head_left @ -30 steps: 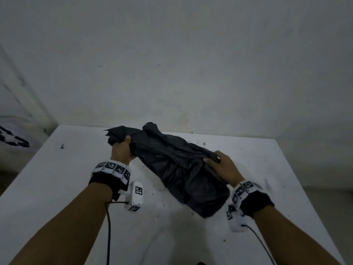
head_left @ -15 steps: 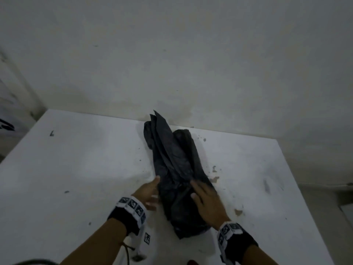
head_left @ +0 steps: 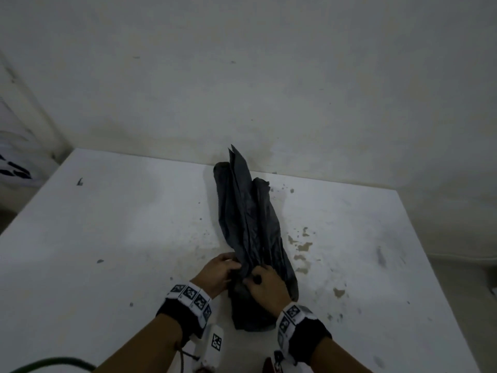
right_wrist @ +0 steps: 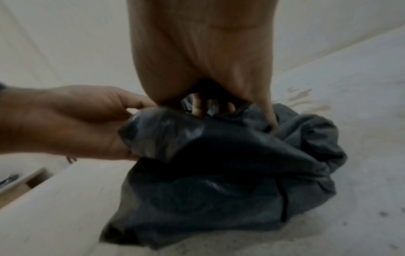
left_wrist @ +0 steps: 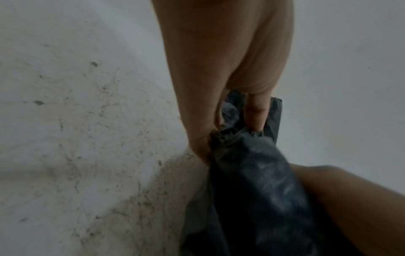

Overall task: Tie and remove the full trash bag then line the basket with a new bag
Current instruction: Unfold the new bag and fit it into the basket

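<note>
A crumpled black trash bag (head_left: pixel 250 227) lies lengthwise on the white table (head_left: pixel 107 224), its pointed end toward the wall. My left hand (head_left: pixel 219 270) pinches the bag's folds on its left side, finger and thumb dug into the plastic (left_wrist: pixel 241 138). Just right of it my right hand (head_left: pixel 265 285) grips a bunch of the same bag (right_wrist: pixel 219 155), fingers curled into the film. The two hands almost touch near the bag's near end. No basket is in view.
The table top is stained with brown and dark marks (head_left: pixel 302 247) right of the bag. A pale wall (head_left: pixel 242 76) rises behind the table's far edge. A green cable (head_left: pixel 48 363) runs at the lower left. Floor shows beyond the right edge (head_left: pixel 457 265).
The bag was held up slantwise between both hands, then laid on the table lengthwise. Both hands have slid to its near end and closed in on the folds together.
</note>
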### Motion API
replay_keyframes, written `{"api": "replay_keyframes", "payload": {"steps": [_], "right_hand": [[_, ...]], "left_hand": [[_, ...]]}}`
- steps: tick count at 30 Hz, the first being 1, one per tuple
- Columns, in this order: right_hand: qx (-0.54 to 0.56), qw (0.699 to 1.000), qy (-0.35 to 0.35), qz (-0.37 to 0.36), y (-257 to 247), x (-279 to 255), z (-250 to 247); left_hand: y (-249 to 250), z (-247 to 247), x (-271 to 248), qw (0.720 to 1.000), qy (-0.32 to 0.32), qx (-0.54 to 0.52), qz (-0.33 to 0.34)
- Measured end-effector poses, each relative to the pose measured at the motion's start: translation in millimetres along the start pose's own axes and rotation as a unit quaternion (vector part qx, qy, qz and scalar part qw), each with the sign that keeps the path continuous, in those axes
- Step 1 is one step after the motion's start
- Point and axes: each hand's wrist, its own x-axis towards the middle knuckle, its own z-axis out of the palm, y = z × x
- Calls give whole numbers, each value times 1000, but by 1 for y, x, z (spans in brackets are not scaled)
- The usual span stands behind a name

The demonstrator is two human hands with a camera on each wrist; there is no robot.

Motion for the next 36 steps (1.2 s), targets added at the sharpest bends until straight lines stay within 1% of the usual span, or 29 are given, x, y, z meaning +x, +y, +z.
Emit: {"api": "replay_keyframes", "payload": {"steps": [2,4,5,6,8,9,10,11,14,15,16,17,19,20,21,22,23,24,25,26,27,28,29,30,31,33,34,35,36], "right_hand": [[108,994,33,6,-2,3,-7],[234,969,72,27,-4,4,-19],[302,949,79,42,-2,7,-24],[367,925,82,60,1,10,-30],[530,837,99,92,13,15,-47],[588,793,116,104,25,18,-55],[597,779,144,123,36,20,-63],[584,781,166,147,48,23,-67],[472,825,205,234,67,18,-61],[445,830,224,249,70,15,-57],[432,831,252,243,69,9,-57],[423,829,294,219,69,7,-56],[345,829,419,133,58,-5,-63],[284,839,459,72,51,-11,-67],[234,852,469,-11,46,-14,-67],[177,881,429,-89,38,-19,-66],[101,914,363,-151,39,-21,-62],[-17,943,279,-180,42,-22,-58],[-136,955,185,-186,50,-23,-55],[-215,961,92,-150,59,-23,-53],[-234,967,25,-98,68,-24,-51],[-204,977,-16,-59,76,-25,-48],[-141,989,-22,-50,83,-24,-45],[-61,996,-2,-60,86,-24,-40],[8,997,47,-66,87,-26,-36],[87,976,191,-51,83,-32,-32],[117,961,251,-21,82,-34,-30],[160,948,274,36,79,-37,-31],[207,938,262,95,78,-36,-31]], "left_hand": [[-3,-1,-1,999,8,38,-16],[-8,-5,3,996,39,80,-21],[-11,-7,9,992,54,112,-13],[-12,-10,11,986,73,148,-1],[-8,-16,14,973,125,193,30],[-5,-19,16,968,149,197,44],[-2,-21,17,965,161,199,52],[0,-23,20,962,167,209,61],[3,-17,23,946,171,264,74],[3,-15,25,941,176,279,77],[3,-12,25,937,177,291,78],[1,-11,26,931,176,308,86],[-1,-11,25,920,170,339,97],[-2,-11,25,916,163,351,105],[-2,-11,26,912,153,361,118],[-3,-10,26,909,141,371,128],[-3,-10,26,904,131,382,137],[-3,-12,27,897,127,398,143],[-4,-17,28,893,129,407,141],[-5,-25,30,891,132,414,131],[-6,-34,32,891,135,419,108],[-6,-42,32,891,137,423,87],[-6,-48,33,891,150,421,76],[-5,-52,33,887,175,418,86],[-6,-52,32,875,210,422,114],[-7,-45,24,825,273,447,212],[-8,-39,20,798,278,460,273],[-10,-33,17,782,256,468,324],[-12,-28,13,776,209,477,355]]}}
